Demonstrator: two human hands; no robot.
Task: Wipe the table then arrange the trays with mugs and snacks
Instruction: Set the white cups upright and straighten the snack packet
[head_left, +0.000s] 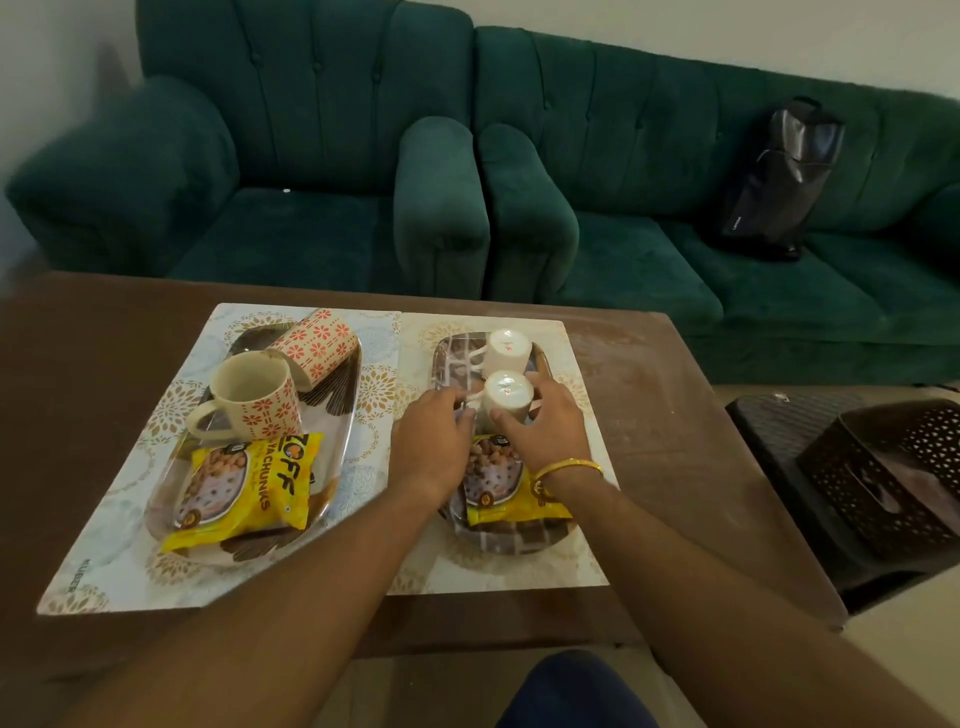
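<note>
Your left hand (431, 447) and right hand (540, 423) both close around the nearer white mug (506, 397), which stands upside down on the right tray (519, 535). Left fingers sit at its handle side; right fingers wrap its other side. A gold bangle (569, 467) circles your right wrist.

Surface: a brown table (675, 415), with pale smears showing on its right part. 2 patterned placemats (130, 519) lie side by side, edges touching, 1 tray on each. Behind the table stands a green sofa (623, 182) with a black bag (779, 182) on its seat. Right of the table sits a dark perforated basket (883, 467).

Right tray: 2 white mugs, both inverted, the far white mug (506, 345) just beyond the held one, and a yellow snack packet (498, 493) at the near end, partly under your wrists.

Left tray (332, 415): 1 red-patterned mug (254, 400) upright, a second patterned mug (317, 345) lying on its side against it, and a yellow soya chunks packet (244, 493) at the near end, overhanging the rim.
</note>
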